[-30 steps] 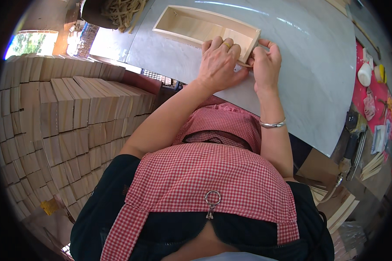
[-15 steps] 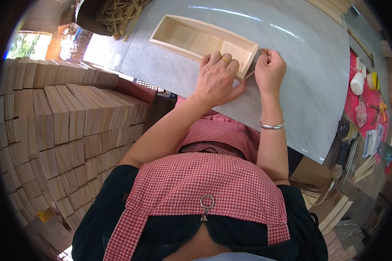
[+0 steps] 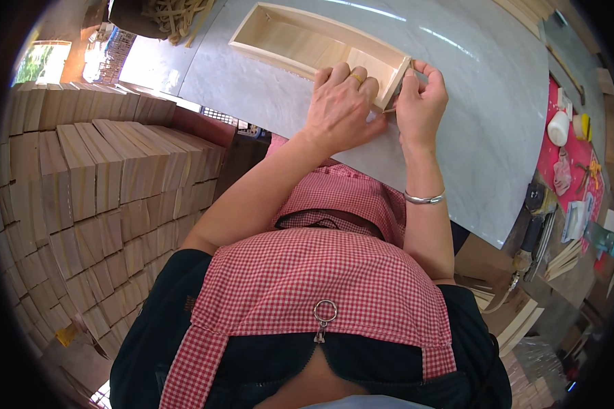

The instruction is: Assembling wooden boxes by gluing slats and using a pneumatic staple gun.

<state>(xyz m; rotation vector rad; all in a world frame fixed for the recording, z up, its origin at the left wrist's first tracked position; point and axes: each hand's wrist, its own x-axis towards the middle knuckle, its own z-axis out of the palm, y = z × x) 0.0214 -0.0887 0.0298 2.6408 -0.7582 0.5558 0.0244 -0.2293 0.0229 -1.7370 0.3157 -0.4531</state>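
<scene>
An open, shallow wooden box, long and pale, lies on the grey marbled tabletop. My left hand, with a yellow ring on one finger, holds its near wall by the right corner. The fingers bend over the rim and the thumb reaches toward the end wall. Just outside the right end of the box is my right hand, its fingers closed in a pinch against that end. Whatever is pinched there is mostly hidden and too small to name.
Stacked wooden boards rise at the left. A basket of pale strips stands at the far left. On the right, a red mat bears a white bottle and a yellow tape roll. An air-gun-like tool hangs by the table edge.
My right fingers have moved slightly up along the box's end wall. A thin strip seen earlier between that hand and the near corner is now less visible. The whole view has shifted slightly.
</scene>
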